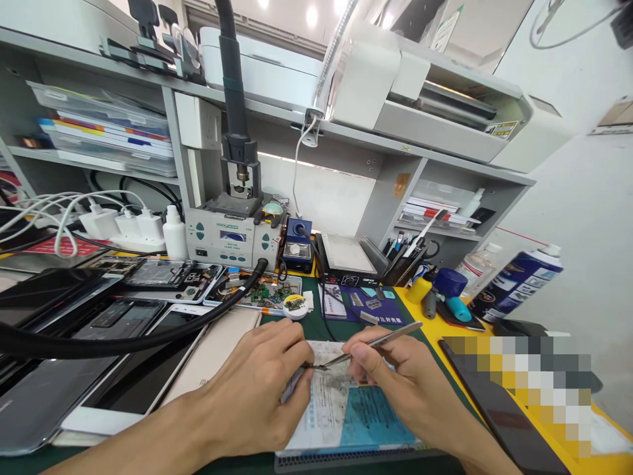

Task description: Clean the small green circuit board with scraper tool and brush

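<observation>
My left hand (264,379) is closed, pinching a small dark part (317,367) between thumb and fingers; most of it is hidden, so its kind is unclear. In my right hand (403,376) are metal tweezers (398,334), held like a pen, their tips reaching left to the small part. Below both hands lies a white and blue printed pad (329,422) with dark smudges. Just beyond my left hand stands a small round tin (295,306).
Disassembled phones (113,330) cover the left side, crossed by a thick black hose (198,323). Behind stand a soldering station (230,237), a small hot plate (346,256) and a tray of circuit boards (274,290). Bottles and a spray can (519,280) are at the right.
</observation>
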Available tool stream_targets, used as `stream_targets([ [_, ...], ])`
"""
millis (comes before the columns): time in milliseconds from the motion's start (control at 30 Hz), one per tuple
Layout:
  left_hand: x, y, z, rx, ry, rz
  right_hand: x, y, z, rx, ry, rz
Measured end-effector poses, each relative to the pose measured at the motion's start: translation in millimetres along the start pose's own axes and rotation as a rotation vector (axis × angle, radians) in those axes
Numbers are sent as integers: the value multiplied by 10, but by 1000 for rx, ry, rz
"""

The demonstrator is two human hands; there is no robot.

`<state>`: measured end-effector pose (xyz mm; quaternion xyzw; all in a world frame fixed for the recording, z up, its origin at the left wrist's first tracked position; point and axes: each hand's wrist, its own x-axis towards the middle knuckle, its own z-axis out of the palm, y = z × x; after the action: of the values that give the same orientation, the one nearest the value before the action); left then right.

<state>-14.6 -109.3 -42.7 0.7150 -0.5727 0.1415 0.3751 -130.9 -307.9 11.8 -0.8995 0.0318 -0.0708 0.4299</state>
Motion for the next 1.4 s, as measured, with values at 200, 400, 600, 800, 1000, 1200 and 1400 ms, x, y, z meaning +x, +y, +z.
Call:
stream_targets([
  [200, -14, -4, 1, 0, 3, -4, 6, -10, -12, -1, 1, -13],
  [400, -19, -3, 14, -6, -6, -12, 9, 7, -18, -6, -1, -7],
  [600, -14, 12, 1, -3, 2, -3, -6, -4, -21, -11, 24, -32],
  [800, -16, 2, 3, 8, -11, -9, -20, -1, -16, 32, 41, -15],
  [1000, -19, 2, -2, -21, -23, -23, -24, 34, -24, 54, 46, -3],
  [1200, -20, -4, 0, -33, -42, -25, -14, 58, -30, 45, 50, 5],
  [1400, 1, -5, -9, -47, -69, -36, -16, 5, -67, -56, 45, -6],
])
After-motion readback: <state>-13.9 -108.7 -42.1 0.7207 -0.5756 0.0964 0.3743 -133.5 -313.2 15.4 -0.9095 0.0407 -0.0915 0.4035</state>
